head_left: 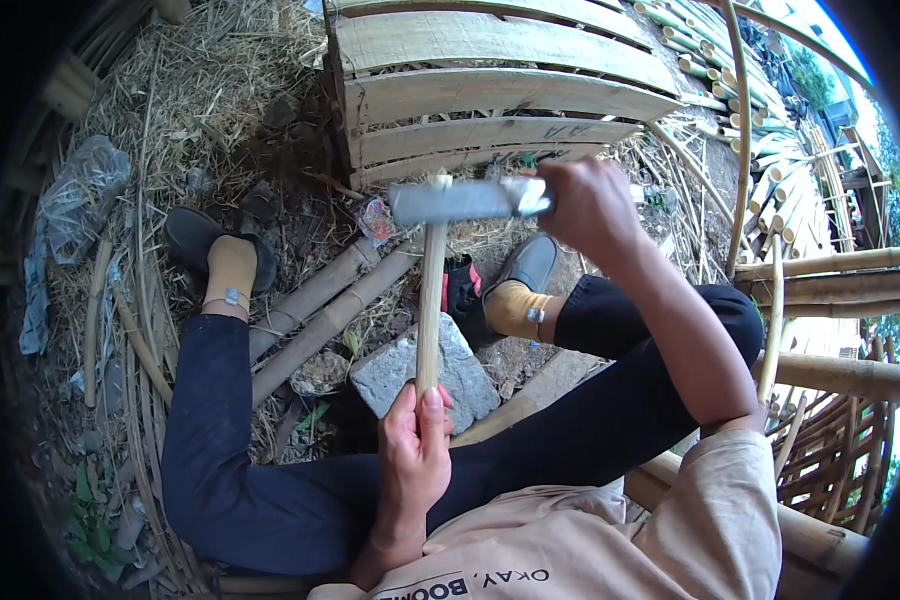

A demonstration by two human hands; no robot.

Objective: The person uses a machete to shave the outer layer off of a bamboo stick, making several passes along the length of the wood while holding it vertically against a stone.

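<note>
My left hand (415, 455) is closed around the lower end of a pale bamboo strip (430, 300), which stands up and away from me. In my right hand (595, 205) is the handle of a machete (455, 202) with a broad grey blade, slightly smeared by motion. The blade lies crosswise over the strip near its far end; whether it cuts into it I cannot tell. Behind the strip's lower part sits a grey stone block (460, 375) on the ground between my legs.
A slatted wooden crate (510, 95) stands just beyond the blade. Bamboo poles (325, 310) lie by my left foot, and a plastic bag (88, 190) rests at far left. Cut bamboo (770, 170) is stacked at far right, near a bamboo frame (830, 285).
</note>
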